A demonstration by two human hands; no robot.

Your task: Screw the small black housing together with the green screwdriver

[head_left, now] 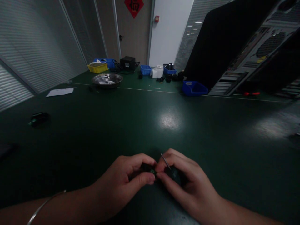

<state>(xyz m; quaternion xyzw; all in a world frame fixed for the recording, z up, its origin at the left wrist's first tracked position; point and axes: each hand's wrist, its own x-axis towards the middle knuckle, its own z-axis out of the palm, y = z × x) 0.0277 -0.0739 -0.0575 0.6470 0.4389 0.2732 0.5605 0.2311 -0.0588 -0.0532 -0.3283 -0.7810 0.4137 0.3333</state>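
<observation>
Both of my hands meet low in the middle of the head view, over a dark green table [98, 137]. My left hand [124, 182] is closed, thumb and fingers pinching a small dark part [152, 170] with a green spot. My right hand [185, 182] is closed too, pinching the same small part from the right. A thin metal pin or wire [165, 161] sticks up between its fingers. A thin bangle [44, 204] circles my left wrist. Most of the small part is hidden by my fingers.
A black computer case [234, 47] leans at the far right, a red-handled screwdriver [252, 93] beside it. Blue bins [194, 88], a yellow bin [97, 67], a metal bowl [107, 80], a black box [127, 62] and a paper sheet [60, 92] stand far back. A small dark item [38, 118] lies left.
</observation>
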